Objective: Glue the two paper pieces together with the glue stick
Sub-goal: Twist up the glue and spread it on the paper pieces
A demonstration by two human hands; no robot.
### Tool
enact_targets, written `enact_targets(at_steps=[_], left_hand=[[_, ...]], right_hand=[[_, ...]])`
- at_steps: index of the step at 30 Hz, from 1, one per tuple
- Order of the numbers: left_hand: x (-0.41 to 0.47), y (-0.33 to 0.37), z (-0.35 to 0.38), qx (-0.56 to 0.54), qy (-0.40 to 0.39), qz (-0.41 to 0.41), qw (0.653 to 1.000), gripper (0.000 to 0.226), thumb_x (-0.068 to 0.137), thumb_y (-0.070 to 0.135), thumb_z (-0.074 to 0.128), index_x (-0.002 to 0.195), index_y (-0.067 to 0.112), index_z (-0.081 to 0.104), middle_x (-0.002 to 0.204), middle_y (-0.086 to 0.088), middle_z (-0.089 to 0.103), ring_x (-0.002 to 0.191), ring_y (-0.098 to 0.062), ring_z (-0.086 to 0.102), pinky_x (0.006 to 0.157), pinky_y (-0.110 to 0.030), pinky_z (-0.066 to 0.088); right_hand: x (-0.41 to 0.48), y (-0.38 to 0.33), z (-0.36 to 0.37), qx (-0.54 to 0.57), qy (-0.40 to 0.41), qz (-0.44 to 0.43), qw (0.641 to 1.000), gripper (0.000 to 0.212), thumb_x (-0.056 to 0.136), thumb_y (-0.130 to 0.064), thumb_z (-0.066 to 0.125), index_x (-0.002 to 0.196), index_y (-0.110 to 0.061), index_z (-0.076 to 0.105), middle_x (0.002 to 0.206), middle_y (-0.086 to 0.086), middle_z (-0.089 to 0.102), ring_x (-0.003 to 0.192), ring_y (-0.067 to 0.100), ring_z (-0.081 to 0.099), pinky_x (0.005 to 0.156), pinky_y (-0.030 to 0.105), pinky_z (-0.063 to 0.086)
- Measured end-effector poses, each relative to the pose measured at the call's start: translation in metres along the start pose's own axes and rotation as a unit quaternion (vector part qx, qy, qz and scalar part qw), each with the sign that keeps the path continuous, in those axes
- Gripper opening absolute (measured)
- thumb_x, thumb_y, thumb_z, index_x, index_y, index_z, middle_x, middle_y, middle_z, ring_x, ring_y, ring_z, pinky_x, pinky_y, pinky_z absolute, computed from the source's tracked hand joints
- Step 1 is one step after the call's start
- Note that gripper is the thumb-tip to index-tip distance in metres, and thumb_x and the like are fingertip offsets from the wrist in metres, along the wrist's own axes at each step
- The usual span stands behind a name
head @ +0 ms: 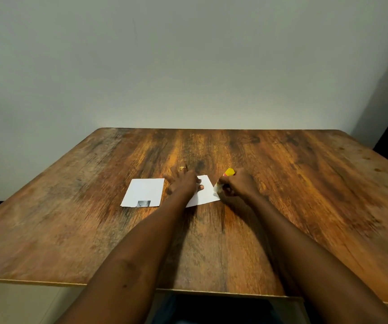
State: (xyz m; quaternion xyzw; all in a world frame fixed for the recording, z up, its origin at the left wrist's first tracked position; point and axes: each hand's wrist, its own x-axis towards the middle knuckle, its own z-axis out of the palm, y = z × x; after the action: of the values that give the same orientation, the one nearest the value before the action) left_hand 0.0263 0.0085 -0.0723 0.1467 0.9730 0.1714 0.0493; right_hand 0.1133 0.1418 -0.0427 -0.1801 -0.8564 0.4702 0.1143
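Head view: left hand [183, 183] fingers spread on paper [206, 195]; right hand [238, 183] fingers pinching glue stick [225, 177].

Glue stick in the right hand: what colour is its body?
Yellow glue stick, with a red patch near the grip; head view.

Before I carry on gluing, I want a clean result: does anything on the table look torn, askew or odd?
Nothing torn or spilled. The left paper has a small dark patch at its near edge. The right paper, pinned by the left hand, lies slightly askew; the right hand holds the glue stick at its edge.
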Motion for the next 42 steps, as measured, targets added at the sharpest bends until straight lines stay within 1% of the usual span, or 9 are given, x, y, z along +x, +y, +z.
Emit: enact_targets(at_steps=[4, 8, 12, 15, 17, 24, 31, 34, 42], left_hand=[[-0.002, -0.001, 0.0, 0.006, 0.01, -0.006, 1.0, 0.043, 0.092, 0.033, 0.056, 0.132, 0.018, 0.054, 0.16, -0.013, 0.014, 0.146, -0.041, -0.008, 0.108, -0.066, -0.013], [-0.001, 0.001, 0.002, 0.009, 0.024, -0.019, 0.999, 0.048, 0.09, 0.038, 0.058, 0.132, 0.016, 0.05, 0.16, -0.014, 0.012, 0.146, -0.041, -0.01, 0.11, -0.066, -0.008], [-0.003, 0.004, 0.003, 0.037, 0.041, -0.017, 0.998, 0.053, 0.091, 0.037, 0.057, 0.137, 0.015, 0.043, 0.161, -0.012, 0.005, 0.146, -0.041, -0.014, 0.111, -0.067, 0.002], [-0.003, 0.004, 0.003, 0.073, 0.048, -0.01, 0.996, 0.048, 0.093, 0.035, 0.054, 0.137, 0.018, 0.044, 0.161, -0.012, 0.003, 0.146, -0.04, -0.014, 0.112, -0.065, -0.001], [-0.003, 0.004, 0.003, 0.093, 0.055, -0.008, 0.994, 0.045, 0.094, 0.034, 0.052, 0.136, 0.02, 0.045, 0.161, -0.012, 0.004, 0.146, -0.039, -0.012, 0.112, -0.063, -0.005], [-0.003, 0.0, 0.0, 0.139, 0.059, -0.009, 0.988, 0.051, 0.092, 0.026, 0.057, 0.14, 0.019, 0.041, 0.16, -0.013, 0.004, 0.146, -0.039, -0.012, 0.112, -0.064, -0.004], [-0.008, -0.005, -0.005, 0.218, 0.084, 0.015, 0.972, 0.043, 0.095, 0.014, 0.05, 0.137, 0.018, 0.043, 0.16, -0.016, 0.006, 0.147, -0.04, -0.011, 0.113, -0.061, -0.005], [-0.012, -0.002, -0.012, 0.212, 0.082, 0.022, 0.974, 0.042, 0.097, 0.017, 0.046, 0.138, 0.016, 0.042, 0.16, -0.015, 0.006, 0.147, -0.04, -0.011, 0.114, -0.06, -0.005], [-0.019, 0.001, -0.015, 0.183, 0.088, 0.025, 0.979, 0.038, 0.098, 0.021, 0.043, 0.136, 0.017, 0.044, 0.159, -0.013, 0.012, 0.147, -0.038, -0.006, 0.114, -0.06, -0.003]], right_hand=[[0.001, 0.004, -0.006, 0.165, 0.027, 0.02, 0.986, 0.015, 0.081, -0.016, 0.065, 0.074, -0.003, 0.068, 0.087, 0.026, 0.071, 0.061, 0.025, 0.06, 0.064, 0.039, 0.054], [-0.006, -0.001, -0.008, 0.276, 0.029, 0.036, 0.96, 0.009, 0.079, -0.003, 0.062, 0.084, -0.006, 0.069, 0.084, 0.025, 0.067, 0.059, 0.021, 0.055, 0.054, 0.031, 0.051], [-0.003, 0.004, -0.005, 0.318, 0.031, 0.048, 0.946, 0.023, 0.08, 0.003, 0.057, 0.09, -0.015, 0.068, 0.085, 0.019, 0.063, 0.073, 0.026, 0.058, 0.074, 0.048, 0.056], [0.001, 0.01, -0.003, 0.353, 0.03, 0.068, 0.933, 0.012, 0.08, -0.01, 0.065, 0.085, -0.019, 0.071, 0.079, 0.013, 0.063, 0.077, 0.028, 0.058, 0.076, 0.049, 0.053], [0.004, 0.012, -0.003, 0.349, 0.043, 0.07, 0.933, 0.006, 0.083, -0.018, 0.067, 0.087, -0.02, 0.071, 0.081, 0.011, 0.066, 0.077, 0.028, 0.062, 0.07, 0.044, 0.053], [0.012, 0.021, -0.013, 0.296, 0.158, 0.029, 0.942, 0.028, 0.08, 0.005, 0.066, 0.101, -0.008, 0.053, 0.087, 0.004, 0.061, 0.065, 0.01, 0.056, 0.048, 0.022, 0.048], [0.016, 0.045, -0.018, 0.268, 0.186, 0.032, 0.945, 0.041, 0.075, 0.009, 0.069, 0.113, 0.0, 0.061, 0.108, 0.014, 0.066, 0.094, 0.025, 0.064, 0.076, 0.035, 0.054], [0.017, 0.051, -0.017, 0.241, 0.193, 0.043, 0.95, 0.042, 0.075, 0.009, 0.069, 0.116, 0.0, 0.063, 0.111, 0.017, 0.068, 0.092, 0.026, 0.065, 0.077, 0.045, 0.058], [0.016, 0.056, -0.016, 0.14, 0.198, 0.027, 0.97, 0.04, 0.075, 0.002, 0.073, 0.113, -0.005, 0.065, 0.11, 0.013, 0.07, 0.098, 0.024, 0.066, 0.086, 0.036, 0.054]])
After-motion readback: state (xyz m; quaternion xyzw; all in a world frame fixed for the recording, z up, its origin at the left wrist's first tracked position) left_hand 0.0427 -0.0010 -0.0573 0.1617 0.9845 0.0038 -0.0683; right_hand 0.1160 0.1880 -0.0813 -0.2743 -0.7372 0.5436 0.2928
